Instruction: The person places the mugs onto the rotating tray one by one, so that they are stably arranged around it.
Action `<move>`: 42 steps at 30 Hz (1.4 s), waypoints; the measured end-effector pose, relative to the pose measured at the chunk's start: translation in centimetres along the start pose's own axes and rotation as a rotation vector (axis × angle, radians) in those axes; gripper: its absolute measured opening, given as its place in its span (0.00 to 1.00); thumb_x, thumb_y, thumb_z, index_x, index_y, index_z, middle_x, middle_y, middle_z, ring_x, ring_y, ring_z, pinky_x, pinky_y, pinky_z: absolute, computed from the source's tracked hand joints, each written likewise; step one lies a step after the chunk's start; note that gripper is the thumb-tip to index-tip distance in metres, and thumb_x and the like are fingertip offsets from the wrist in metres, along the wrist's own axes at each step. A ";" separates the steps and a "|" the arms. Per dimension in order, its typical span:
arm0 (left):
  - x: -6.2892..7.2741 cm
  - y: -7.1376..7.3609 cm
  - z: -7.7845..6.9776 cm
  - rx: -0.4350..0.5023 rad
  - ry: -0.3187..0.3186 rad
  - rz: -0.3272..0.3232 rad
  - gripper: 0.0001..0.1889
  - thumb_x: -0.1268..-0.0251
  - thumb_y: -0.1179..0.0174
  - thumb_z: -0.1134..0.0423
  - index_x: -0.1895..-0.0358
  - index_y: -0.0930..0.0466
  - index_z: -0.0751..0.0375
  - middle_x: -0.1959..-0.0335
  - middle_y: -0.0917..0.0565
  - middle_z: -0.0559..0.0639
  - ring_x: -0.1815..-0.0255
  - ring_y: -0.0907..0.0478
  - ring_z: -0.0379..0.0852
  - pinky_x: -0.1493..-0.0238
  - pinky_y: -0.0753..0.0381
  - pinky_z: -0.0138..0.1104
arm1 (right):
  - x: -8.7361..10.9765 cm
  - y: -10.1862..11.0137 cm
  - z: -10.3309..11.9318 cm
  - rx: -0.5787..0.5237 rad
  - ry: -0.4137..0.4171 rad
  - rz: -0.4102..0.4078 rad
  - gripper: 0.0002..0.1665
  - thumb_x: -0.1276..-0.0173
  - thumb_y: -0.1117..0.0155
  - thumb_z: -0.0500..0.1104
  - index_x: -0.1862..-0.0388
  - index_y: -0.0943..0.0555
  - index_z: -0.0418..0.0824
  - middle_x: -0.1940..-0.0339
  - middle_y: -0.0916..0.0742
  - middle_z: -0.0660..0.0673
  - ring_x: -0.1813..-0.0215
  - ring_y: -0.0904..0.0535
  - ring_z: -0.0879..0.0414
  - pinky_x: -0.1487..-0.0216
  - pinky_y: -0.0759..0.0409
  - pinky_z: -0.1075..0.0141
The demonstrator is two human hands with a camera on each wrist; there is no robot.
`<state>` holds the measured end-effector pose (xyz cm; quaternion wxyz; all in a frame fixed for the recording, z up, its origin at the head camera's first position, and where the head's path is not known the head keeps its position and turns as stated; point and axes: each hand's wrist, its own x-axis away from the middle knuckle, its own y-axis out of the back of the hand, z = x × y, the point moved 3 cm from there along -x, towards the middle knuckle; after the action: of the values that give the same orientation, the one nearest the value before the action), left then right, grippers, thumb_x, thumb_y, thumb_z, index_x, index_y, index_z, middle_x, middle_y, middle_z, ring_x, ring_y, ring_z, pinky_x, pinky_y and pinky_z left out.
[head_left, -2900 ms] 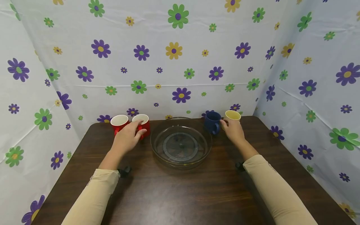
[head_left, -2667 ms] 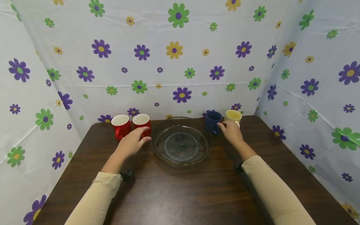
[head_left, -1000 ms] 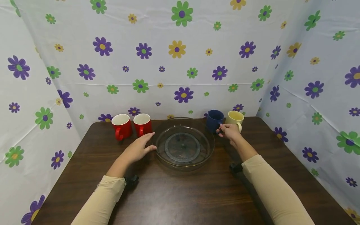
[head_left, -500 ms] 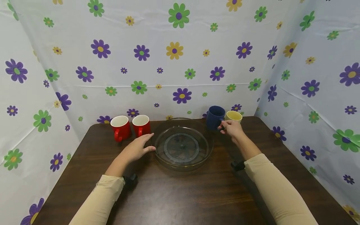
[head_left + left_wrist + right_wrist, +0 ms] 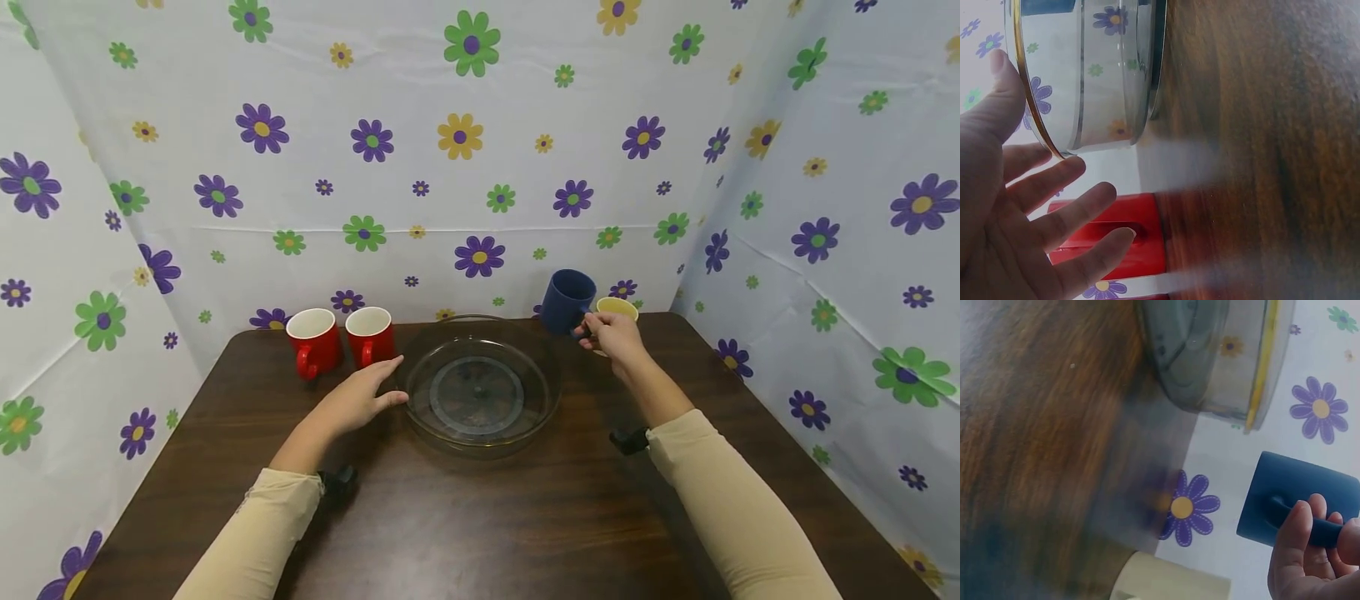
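Observation:
My right hand (image 5: 617,337) grips the handle of a blue mug (image 5: 567,302). The right wrist view shows the blue mug (image 5: 1291,497) raised off the table, fingers curled through its handle. A clear glass bowl (image 5: 480,442) with an amber rim stands mid-table on a round base. My left hand (image 5: 352,404) is spread with straight fingers at the bowl's left side; in the left wrist view its fingertips lie right at the rim of the bowl (image 5: 1104,81). Just beyond that hand stands a red mug (image 5: 371,336), white inside.
Another red mug (image 5: 315,343) stands farther left. A yellow mug (image 5: 618,307) sits at the back right, partly behind my right hand. The dark wooden table (image 5: 480,533) meets a flowered curtain (image 5: 420,150) at its back edge.
My right hand moved from near the yellow mug to the blue mug's handle, gripped it and lifted the mug. My left hand left the red mugs and moved to the bowl's left side.

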<state>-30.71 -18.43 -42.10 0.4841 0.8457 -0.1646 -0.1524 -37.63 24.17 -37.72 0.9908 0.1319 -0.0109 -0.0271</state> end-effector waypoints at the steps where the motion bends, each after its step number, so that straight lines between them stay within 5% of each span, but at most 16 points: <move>1: 0.1 0.0 0.0 -0.001 0.002 -0.003 0.39 0.29 0.37 0.51 0.24 0.40 0.70 0.25 0.35 0.68 0.25 0.38 0.67 0.27 0.40 0.61 | 0.0 -0.1 0.2 0.005 0.014 0.000 0.20 0.17 0.50 0.43 0.51 0.23 0.24 0.64 0.13 0.43 0.70 0.17 0.61 0.58 0.14 0.69; 11: -0.1 -0.3 0.1 -0.001 -0.005 -0.009 0.40 0.29 0.37 0.50 0.23 0.41 0.69 0.25 0.35 0.68 0.24 0.39 0.66 0.27 0.40 0.60 | 0.2 -0.6 1.4 0.087 0.050 0.001 0.20 0.17 0.51 0.42 0.52 0.23 0.23 0.61 0.14 0.36 0.70 0.18 0.60 0.58 0.14 0.68; 19: -0.4 -0.3 0.1 0.003 -0.003 -0.011 0.41 0.30 0.36 0.51 0.23 0.41 0.69 0.24 0.36 0.67 0.24 0.39 0.66 0.26 0.40 0.59 | 0.0 -1.3 2.0 0.157 0.157 0.005 0.18 0.17 0.52 0.40 0.57 0.23 0.25 0.65 0.15 0.39 0.69 0.20 0.56 0.67 0.18 0.73; 32: 1.6 -0.6 1.0 0.019 0.042 0.012 0.42 0.28 0.39 0.52 0.21 0.47 0.70 0.23 0.40 0.70 0.23 0.42 0.69 0.27 0.42 0.61 | -0.5 -5.4 2.2 0.327 0.327 0.071 0.15 0.17 0.55 0.36 0.62 0.24 0.30 0.66 0.15 0.36 0.71 0.21 0.56 0.69 0.21 0.70; 42: 0.1 -1.1 0.1 0.035 0.048 0.058 0.44 0.27 0.41 0.48 0.20 0.51 0.68 0.21 0.44 0.68 0.21 0.46 0.67 0.26 0.44 0.61 | -0.8 -5.6 2.4 0.379 0.355 0.119 0.15 0.17 0.56 0.36 0.63 0.26 0.31 0.68 0.17 0.38 0.71 0.21 0.54 0.67 0.19 0.67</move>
<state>-30.49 -18.05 -43.15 0.4772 0.8524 -0.1800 -0.1150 -38.82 18.19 -36.86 0.9347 0.3170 0.1506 0.0572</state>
